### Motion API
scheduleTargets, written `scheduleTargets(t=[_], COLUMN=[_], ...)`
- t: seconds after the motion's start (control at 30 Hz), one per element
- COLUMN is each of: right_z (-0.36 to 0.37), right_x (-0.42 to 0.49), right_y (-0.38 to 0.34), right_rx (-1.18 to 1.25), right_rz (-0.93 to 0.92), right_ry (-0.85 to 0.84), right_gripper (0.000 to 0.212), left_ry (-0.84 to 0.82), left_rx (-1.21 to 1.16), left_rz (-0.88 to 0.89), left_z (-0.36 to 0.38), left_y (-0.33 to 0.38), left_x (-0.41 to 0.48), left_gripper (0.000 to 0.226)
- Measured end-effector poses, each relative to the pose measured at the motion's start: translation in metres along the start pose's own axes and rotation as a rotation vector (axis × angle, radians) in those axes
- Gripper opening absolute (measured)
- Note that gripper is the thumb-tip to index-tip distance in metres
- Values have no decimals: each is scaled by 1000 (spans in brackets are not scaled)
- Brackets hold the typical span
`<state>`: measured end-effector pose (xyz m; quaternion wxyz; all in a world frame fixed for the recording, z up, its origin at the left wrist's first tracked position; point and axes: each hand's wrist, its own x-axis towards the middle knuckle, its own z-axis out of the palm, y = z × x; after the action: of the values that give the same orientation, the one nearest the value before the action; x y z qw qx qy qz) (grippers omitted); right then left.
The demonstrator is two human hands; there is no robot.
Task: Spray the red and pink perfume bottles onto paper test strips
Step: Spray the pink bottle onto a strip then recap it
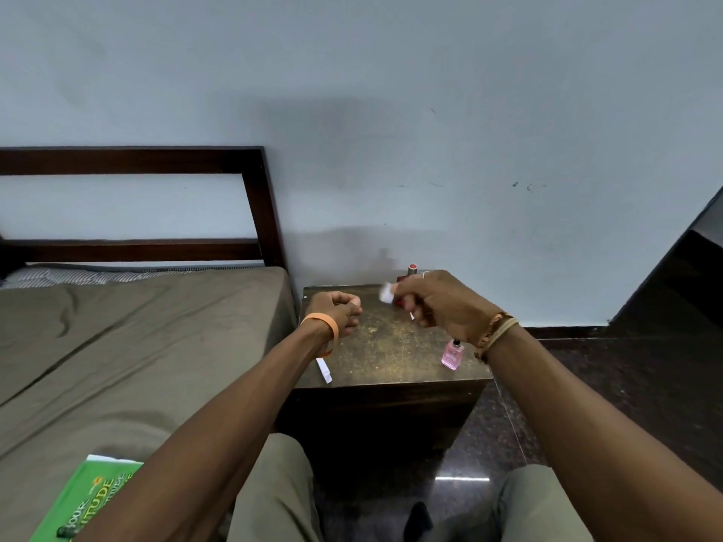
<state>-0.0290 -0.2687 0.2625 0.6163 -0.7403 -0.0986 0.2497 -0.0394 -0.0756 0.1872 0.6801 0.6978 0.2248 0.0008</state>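
Observation:
A small dark bedside table (391, 346) stands in front of me. The red perfume bottle (410, 269) is at its back edge, mostly hidden behind my right hand (442, 303). That hand hovers over the table and grips a white paper strip (387, 293), whose other end pokes out below the fingers. I cannot tell whether it also touches the red bottle. The pink perfume bottle (453, 354) stands upright near the front right corner, beside my right wrist. My left hand (338, 311) hovers over the table's left side, fingers curled with nothing in them. Another paper strip (324, 370) lies under that wrist.
A bed with an olive sheet (137, 346) and dark wooden headboard (262, 205) borders the table on the left. A green book (90, 498) lies on the bed near my left leg. The wall is just behind the table; dark floor (587, 385) spreads to the right.

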Motion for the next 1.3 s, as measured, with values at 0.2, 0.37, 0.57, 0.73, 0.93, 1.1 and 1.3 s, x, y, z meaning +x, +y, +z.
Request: scheduleTargets(t=[0.2,0.37,0.57,0.73,0.93,1.1,1.3], right_z=[1,-1,-8,-2,-3,2,1], right_x=[-6,-9,-9,-7,-4,-8,-7], right_y=[2,7,-8,-1,-9,3,3], right_rx=[-491,-230,289,-439,295,-248,-308], right_rz=[5,8,47,4,-5,-38,39], right_ry=[176,112,-198,158,-113,40,89], right_gripper=[22,20,27,21,28,23,18], left_ry=[8,3,-1,-2,3,8,-1], left_rx=[-10,18,7,5,1,10,6], left_rz=[26,40,29,32,23,14,24], left_z=[2,4,4,3,3,1,1], left_y=[3,1,0,-1,-2,0,-2], left_x=[-2,-2,-3,-6,-6,-5,-7], left_gripper=[8,6,11,8,10,9,11])
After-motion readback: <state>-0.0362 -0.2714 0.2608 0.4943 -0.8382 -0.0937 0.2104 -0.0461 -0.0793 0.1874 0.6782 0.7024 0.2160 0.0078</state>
